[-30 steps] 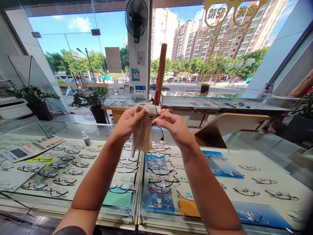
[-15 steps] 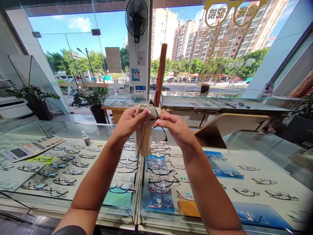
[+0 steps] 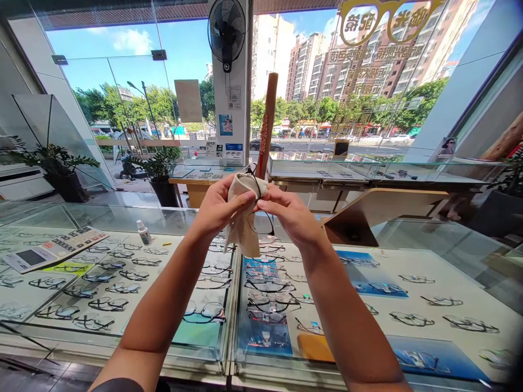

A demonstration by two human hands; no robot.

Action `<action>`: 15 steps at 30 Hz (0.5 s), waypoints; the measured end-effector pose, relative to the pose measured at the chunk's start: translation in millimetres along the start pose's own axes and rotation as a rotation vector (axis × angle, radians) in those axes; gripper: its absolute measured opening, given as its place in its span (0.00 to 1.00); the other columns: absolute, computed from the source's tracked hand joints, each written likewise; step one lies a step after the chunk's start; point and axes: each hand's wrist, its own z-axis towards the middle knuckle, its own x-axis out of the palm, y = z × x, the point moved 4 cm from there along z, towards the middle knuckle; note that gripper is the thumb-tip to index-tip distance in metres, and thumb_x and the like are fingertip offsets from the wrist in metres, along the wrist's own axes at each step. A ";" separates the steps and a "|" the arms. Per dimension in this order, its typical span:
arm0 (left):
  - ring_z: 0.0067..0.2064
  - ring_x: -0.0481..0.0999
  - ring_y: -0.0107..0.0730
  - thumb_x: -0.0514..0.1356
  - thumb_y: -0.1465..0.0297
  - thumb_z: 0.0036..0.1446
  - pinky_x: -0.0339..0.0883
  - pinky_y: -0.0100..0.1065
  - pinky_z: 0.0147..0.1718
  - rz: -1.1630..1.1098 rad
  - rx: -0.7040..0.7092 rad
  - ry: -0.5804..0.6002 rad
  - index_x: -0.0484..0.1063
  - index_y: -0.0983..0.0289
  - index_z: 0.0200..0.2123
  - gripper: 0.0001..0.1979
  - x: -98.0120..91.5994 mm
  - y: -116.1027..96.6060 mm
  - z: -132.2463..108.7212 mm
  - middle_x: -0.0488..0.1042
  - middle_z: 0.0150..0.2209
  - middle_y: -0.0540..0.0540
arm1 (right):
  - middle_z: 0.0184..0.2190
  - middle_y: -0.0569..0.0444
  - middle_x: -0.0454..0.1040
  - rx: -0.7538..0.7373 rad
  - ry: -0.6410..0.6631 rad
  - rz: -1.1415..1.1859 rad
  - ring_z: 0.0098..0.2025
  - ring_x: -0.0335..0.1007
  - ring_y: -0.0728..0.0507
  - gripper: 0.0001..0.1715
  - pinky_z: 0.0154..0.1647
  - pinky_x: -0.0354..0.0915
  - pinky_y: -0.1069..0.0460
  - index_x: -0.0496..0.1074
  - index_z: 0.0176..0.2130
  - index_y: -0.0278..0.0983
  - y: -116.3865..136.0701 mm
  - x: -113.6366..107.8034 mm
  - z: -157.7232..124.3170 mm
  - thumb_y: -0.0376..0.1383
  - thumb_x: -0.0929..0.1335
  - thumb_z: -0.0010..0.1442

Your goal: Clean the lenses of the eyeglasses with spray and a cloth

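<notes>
Above the glass counter, my left hand (image 3: 216, 207) is closed on a cream cloth (image 3: 244, 231), the thumb pressing it over one lens of a pair of eyeglasses (image 3: 273, 224). The cloth's loose end hangs down below the fingers. My right hand (image 3: 288, 212) pinches the dark frame of the eyeglasses between thumb and fingers, just right of the cloth. One lens hangs below the right fingertips, while the other is hidden by the cloth. A dark part of the frame sticks up above the cloth.
Below my arms, a glass display case (image 3: 231, 348) holds rows of eyeglasses. On its left top lie a calculator (image 3: 57, 247) and a small white bottle (image 3: 144, 232). A slanted wooden-edged board (image 3: 355, 226) stands at right. Potted plants (image 3: 159, 179) stand near the glass door.
My left thumb has slid right and slightly down across the cloth. The cloth's hanging end has spread and shifted right. The eyeglasses have tilted slightly; both hands keep their hold.
</notes>
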 end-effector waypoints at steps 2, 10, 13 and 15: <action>0.31 0.71 0.27 0.76 0.54 0.58 0.66 0.30 0.32 0.043 0.025 -0.063 0.80 0.62 0.38 0.18 -0.1 3.2 0.3 0.77 0.32 0.51 | 0.41 0.52 0.71 0.011 0.017 -0.005 0.50 0.68 0.39 0.09 0.61 0.66 0.40 0.85 0.31 0.45 0.2 1.9 -0.7 0.46 0.77 0.59; 0.35 0.75 0.31 0.71 0.48 0.63 0.69 0.32 0.36 -0.013 0.010 0.029 0.78 0.64 0.34 0.24 -1.4 -1.0 2.2 0.79 0.32 0.54 | 0.41 0.51 0.71 -0.007 0.014 -0.030 0.53 0.68 0.37 0.11 0.66 0.63 0.38 0.84 0.29 0.45 5.0 -0.7 -1.7 0.44 0.75 0.62; 0.34 0.74 0.28 0.75 0.55 0.61 0.69 0.29 0.35 -0.041 0.014 0.109 0.80 0.64 0.37 0.18 -1.9 -5.5 1.2 0.78 0.33 0.52 | 0.41 0.51 0.71 -0.005 0.015 -0.002 0.52 0.68 0.38 0.13 0.66 0.62 0.39 0.83 0.29 0.44 5.1 -2.6 -1.5 0.45 0.75 0.63; 0.33 0.74 0.26 0.77 0.60 0.57 0.70 0.27 0.35 -0.039 0.019 0.108 0.81 0.63 0.41 0.16 -1.0 -4.6 0.5 0.79 0.35 0.52 | 0.42 0.51 0.71 0.005 0.022 0.012 0.53 0.67 0.38 0.12 0.66 0.63 0.40 0.83 0.29 0.43 4.2 -2.2 -1.3 0.45 0.76 0.62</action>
